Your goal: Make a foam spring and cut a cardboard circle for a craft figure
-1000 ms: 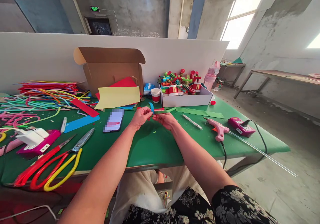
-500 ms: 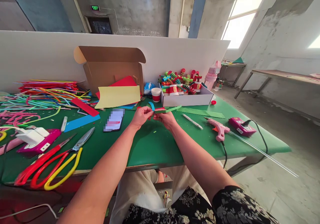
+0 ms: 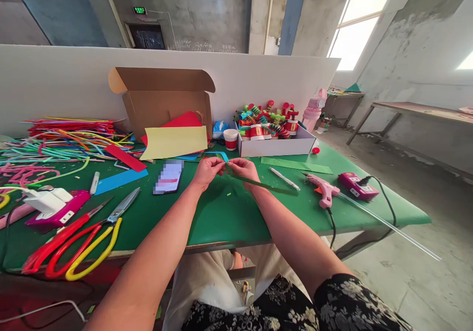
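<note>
My left hand (image 3: 207, 174) and my right hand (image 3: 243, 171) meet above the middle of the green table, fingertips pinched together. Between them they grip two narrow paper strips where these cross. The blue paper strip (image 3: 224, 156) rises from the fingertips and bends away to the left. From under my right hand the green paper strip (image 3: 274, 187) runs out to the right, past the wrist. My fingers partly hide the crossing. Just behind the hands stands a red and white paper cup (image 3: 230, 139).
A white box (image 3: 277, 148) of colourful paper-cup figures stands behind, near a flat green strip (image 3: 295, 165) and a pen (image 3: 284, 179). A pink glue gun (image 3: 323, 189) lies right. Left are a phone (image 3: 169, 177), scissors (image 3: 111, 222), a blue strip (image 3: 121, 181) and pipe cleaners (image 3: 70, 139).
The green strip's free end has swung from up beside my right hand down to the lower right. The blue strip's end now bends leftward. Both hands stay nearly in place, closer at the fingertips.
</note>
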`<state>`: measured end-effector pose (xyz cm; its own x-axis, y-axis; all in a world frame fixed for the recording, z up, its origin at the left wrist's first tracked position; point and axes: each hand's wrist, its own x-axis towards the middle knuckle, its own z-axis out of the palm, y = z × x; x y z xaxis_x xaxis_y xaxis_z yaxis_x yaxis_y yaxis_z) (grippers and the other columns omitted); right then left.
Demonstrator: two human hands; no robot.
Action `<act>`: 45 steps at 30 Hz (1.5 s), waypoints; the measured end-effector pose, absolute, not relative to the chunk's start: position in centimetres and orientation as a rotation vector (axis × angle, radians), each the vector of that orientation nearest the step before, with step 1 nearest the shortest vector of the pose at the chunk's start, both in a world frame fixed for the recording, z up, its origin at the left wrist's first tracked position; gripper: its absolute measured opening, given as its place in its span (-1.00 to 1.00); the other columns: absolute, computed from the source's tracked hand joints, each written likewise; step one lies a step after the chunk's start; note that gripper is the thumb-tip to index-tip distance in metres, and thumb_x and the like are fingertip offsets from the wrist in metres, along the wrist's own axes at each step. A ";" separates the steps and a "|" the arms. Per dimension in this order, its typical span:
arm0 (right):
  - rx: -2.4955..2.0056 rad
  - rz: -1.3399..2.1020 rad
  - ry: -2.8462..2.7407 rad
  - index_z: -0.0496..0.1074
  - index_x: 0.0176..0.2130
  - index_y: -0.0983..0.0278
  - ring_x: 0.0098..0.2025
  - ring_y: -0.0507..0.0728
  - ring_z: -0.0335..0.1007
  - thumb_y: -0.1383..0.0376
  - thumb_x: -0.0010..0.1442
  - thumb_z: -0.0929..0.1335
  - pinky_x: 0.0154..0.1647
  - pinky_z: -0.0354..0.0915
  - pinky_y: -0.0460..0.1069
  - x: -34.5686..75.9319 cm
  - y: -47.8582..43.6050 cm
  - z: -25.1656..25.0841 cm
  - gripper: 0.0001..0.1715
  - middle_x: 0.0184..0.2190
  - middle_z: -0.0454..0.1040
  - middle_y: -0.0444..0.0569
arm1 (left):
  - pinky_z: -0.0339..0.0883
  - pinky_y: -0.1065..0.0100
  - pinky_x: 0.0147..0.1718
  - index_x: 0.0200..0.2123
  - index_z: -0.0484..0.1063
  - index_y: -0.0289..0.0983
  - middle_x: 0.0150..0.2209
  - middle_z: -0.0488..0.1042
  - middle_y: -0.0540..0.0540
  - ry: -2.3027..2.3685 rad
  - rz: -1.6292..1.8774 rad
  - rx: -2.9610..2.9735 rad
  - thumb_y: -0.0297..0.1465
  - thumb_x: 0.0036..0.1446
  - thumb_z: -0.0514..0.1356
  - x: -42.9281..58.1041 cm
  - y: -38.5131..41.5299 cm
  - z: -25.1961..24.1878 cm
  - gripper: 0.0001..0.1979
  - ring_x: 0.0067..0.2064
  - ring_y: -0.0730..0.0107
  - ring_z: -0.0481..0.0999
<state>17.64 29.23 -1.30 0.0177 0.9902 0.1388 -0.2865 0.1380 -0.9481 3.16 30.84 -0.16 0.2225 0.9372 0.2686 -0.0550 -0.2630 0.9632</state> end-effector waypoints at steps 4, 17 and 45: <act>-0.886 1.257 -1.035 0.49 -0.49 0.29 -0.55 -0.02 0.33 0.17 -0.26 0.56 -0.39 0.34 -0.07 17.8 29.2 -1.1 -0.67 -0.61 0.46 -0.18 | 0.30 0.35 -0.47 -0.50 0.50 -0.30 -0.56 0.46 -0.01 0.883 1.224 1.495 -0.14 -0.20 0.40 3.1 30.9 -0.2 -0.66 -0.53 0.45 0.38; -0.840 1.365 -0.920 0.46 -0.52 0.31 -0.52 -0.02 0.41 0.24 -0.31 0.60 -0.31 0.39 -0.06 17.5 29.0 -1.3 -0.64 -0.61 0.47 -0.18 | 0.27 0.37 -0.45 -0.41 0.46 -0.27 -0.54 0.43 0.04 0.909 1.263 1.467 -0.12 -0.16 0.39 3.4 30.7 -0.3 -0.63 -0.51 0.47 0.35; -1.011 1.503 -0.947 0.42 -0.57 0.33 -0.59 -0.04 0.34 0.30 -0.22 0.59 -0.43 0.41 -0.07 18.1 28.8 -0.8 -0.69 -0.62 0.47 -0.14 | 0.24 0.42 -0.54 -0.51 0.45 -0.32 -0.64 0.36 0.04 0.968 1.211 1.128 -0.07 -0.28 0.44 2.7 30.9 -0.1 -0.56 -0.57 0.52 0.33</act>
